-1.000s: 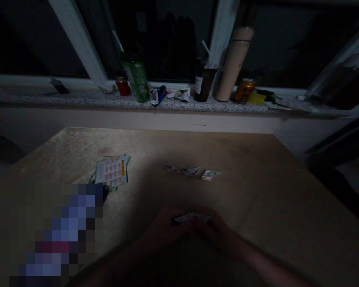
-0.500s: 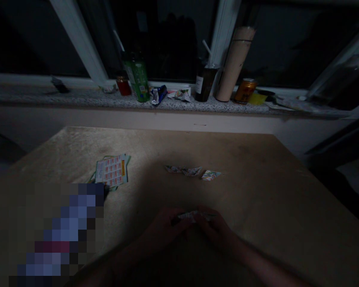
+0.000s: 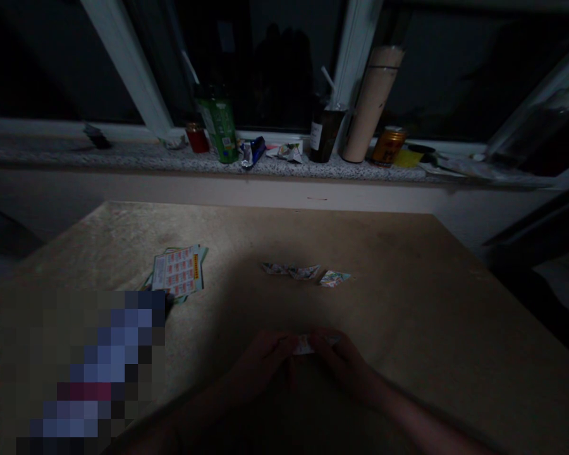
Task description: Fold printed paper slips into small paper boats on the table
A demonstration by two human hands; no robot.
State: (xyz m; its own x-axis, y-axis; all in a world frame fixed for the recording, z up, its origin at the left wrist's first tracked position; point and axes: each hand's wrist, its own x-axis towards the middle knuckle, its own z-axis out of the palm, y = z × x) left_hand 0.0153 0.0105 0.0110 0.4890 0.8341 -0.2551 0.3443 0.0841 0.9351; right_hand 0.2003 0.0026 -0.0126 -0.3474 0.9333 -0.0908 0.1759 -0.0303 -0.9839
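Observation:
Between my hands, low over the near part of the table, is a small piece of folded printed paper. My left hand pinches its left end, and my right hand grips the right end, with the thumbs close together on the paper. Both hands lie in deep shadow, so the finger details are dim. Beyond them rest small folded paper pieces: a boat-like shape, one flatter piece touching its left side, and a pointed piece to the right.
A stack of printed sheets lies on the left, beside a pixelated area. Along the granite sill stand a green cup, a dark cup with a straw, a pink flask, an orange can and a red jar.
The paper in my hands has been turned, and a lighter face now shows between the thumbs. My left fingers have shifted slightly. The folded pieces on the table stay in place.

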